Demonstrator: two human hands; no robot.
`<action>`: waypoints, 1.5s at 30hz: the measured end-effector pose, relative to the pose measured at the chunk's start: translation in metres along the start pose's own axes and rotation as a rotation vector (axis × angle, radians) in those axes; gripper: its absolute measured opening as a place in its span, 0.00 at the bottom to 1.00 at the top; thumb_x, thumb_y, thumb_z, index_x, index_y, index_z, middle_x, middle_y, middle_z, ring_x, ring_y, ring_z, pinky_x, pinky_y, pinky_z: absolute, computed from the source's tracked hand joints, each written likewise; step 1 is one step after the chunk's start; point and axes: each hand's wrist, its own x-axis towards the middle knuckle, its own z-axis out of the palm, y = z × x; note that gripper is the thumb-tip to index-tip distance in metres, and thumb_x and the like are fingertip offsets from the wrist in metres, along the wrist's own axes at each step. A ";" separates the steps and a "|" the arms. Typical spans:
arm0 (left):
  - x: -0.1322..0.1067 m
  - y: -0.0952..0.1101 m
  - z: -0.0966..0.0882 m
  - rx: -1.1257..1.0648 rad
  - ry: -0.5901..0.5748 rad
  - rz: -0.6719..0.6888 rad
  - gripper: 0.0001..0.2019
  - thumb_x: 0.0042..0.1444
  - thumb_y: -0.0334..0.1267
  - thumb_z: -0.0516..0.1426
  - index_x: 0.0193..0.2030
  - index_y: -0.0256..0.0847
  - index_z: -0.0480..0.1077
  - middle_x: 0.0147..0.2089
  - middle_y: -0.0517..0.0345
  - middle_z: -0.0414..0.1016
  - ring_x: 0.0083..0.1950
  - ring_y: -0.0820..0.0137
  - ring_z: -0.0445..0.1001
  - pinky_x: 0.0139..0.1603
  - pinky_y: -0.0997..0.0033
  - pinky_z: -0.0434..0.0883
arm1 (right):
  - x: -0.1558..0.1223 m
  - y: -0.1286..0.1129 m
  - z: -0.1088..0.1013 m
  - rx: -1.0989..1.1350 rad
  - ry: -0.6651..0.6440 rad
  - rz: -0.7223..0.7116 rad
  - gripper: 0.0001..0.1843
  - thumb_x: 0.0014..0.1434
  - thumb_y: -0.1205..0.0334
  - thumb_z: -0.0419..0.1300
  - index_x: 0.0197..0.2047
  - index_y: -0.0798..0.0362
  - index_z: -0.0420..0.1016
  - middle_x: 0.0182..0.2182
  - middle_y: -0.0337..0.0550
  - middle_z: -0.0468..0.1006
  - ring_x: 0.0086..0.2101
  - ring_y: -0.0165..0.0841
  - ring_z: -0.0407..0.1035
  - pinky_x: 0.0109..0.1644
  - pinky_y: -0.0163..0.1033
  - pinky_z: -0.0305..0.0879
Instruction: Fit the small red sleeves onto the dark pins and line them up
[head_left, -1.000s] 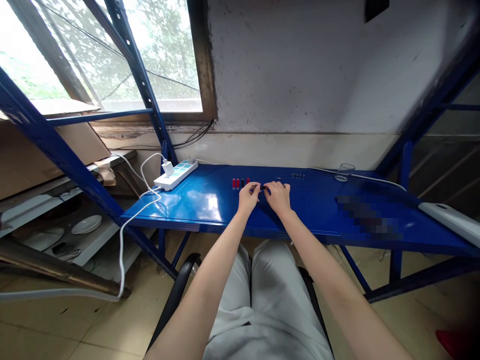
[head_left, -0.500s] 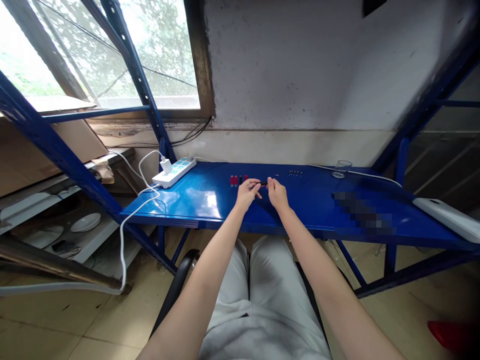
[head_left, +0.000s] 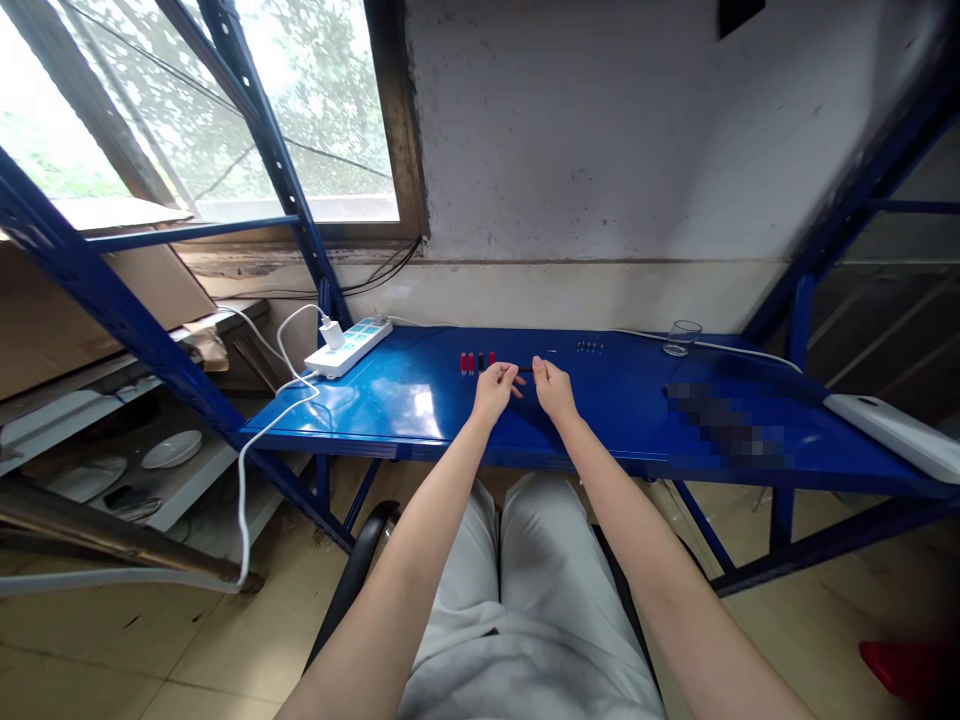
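My left hand (head_left: pixel 495 388) and my right hand (head_left: pixel 553 386) are side by side over the middle of the blue metal table (head_left: pixel 420 405). Both have curled fingers and pinch the two ends of a small dark piece (head_left: pixel 525 369) held between them. Just behind my left hand stands a short row of small red and black parts (head_left: pixel 477 361). A second row of tiny dark parts (head_left: pixel 589 347) lies further back, right of my hands.
A white power strip (head_left: pixel 346 347) with a plugged charger and white cable lies at the table's back left. A glass (head_left: pixel 681 338) stands at the back right, a white flat object (head_left: pixel 892 435) at the far right. Blue rack posts flank the table.
My hands lifted slightly off the table and drew back toward me, still holding the small dark piece between them. The view shifted a little.
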 end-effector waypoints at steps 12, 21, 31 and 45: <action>-0.001 0.002 0.000 0.065 0.072 0.031 0.20 0.56 0.53 0.49 0.26 0.38 0.65 0.23 0.58 0.71 0.20 0.76 0.67 0.26 0.76 0.65 | 0.000 -0.001 0.001 0.015 -0.001 -0.031 0.26 0.61 0.42 0.38 0.21 0.50 0.53 0.16 0.37 0.59 0.20 0.29 0.55 0.26 0.36 0.48; -0.002 0.006 0.001 0.047 0.129 -0.025 0.24 0.54 0.57 0.49 0.19 0.38 0.63 0.19 0.57 0.69 0.20 0.76 0.66 0.27 0.75 0.65 | -0.001 -0.002 0.001 0.034 -0.023 -0.040 0.26 0.61 0.42 0.39 0.20 0.50 0.52 0.16 0.37 0.58 0.19 0.29 0.54 0.26 0.36 0.48; -0.003 0.007 0.000 -0.049 0.145 -0.084 0.24 0.53 0.56 0.51 0.17 0.38 0.62 0.18 0.57 0.68 0.19 0.76 0.65 0.24 0.75 0.64 | -0.002 -0.003 -0.001 0.045 -0.023 -0.045 0.26 0.62 0.42 0.39 0.19 0.50 0.53 0.16 0.37 0.58 0.19 0.28 0.54 0.26 0.36 0.49; -0.002 0.008 -0.003 -0.156 0.157 -0.167 0.22 0.53 0.55 0.52 0.21 0.37 0.64 0.21 0.55 0.70 0.19 0.77 0.66 0.21 0.77 0.61 | -0.003 -0.007 -0.008 0.171 0.132 0.033 0.27 0.60 0.40 0.40 0.18 0.50 0.52 0.16 0.36 0.56 0.20 0.28 0.52 0.26 0.36 0.50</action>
